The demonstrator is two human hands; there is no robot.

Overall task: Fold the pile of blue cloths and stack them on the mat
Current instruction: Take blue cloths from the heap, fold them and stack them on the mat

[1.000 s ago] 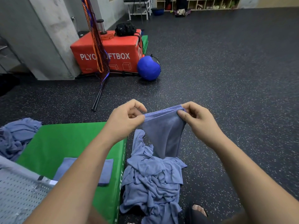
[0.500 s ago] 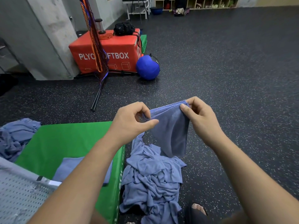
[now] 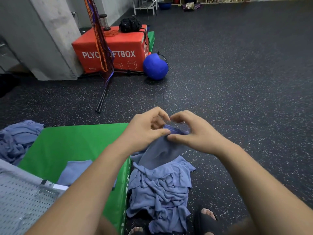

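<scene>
With left hand (image 3: 145,129) and right hand (image 3: 194,134) brought fingertip to fingertip, pinches the top hem of one blue cloth (image 3: 160,154), thumb against curled fingers on each side. Has closed the gap since a second ago: then held the hem stretched wide between two separated hands, half a second ago somewhat narrower, now gathered into a small bunched ridge between the thumbs. Lets the blue cloth hang doubled and shorter than before, down toward the top of the pile (image 3: 160,189) of crumpled cloths; touching it or just above, cannot tell. Leaves that pile where it was, on the dark speckled floor (image 3: 237,82), just right of the green mat (image 3: 72,143) and against its right side. Keeps one folded cloth (image 3: 74,172) flat on the near part of the mat, partly hidden behind the left forearm, unmoved. Leaves a second heap (image 3: 15,141) of blue cloths at the mat's far-left corner, likewise unchanged. Far left on the floor, as before: red box (image 3: 122,46) with white lettering, blue ball (image 3: 155,67) just right of it.
</scene>
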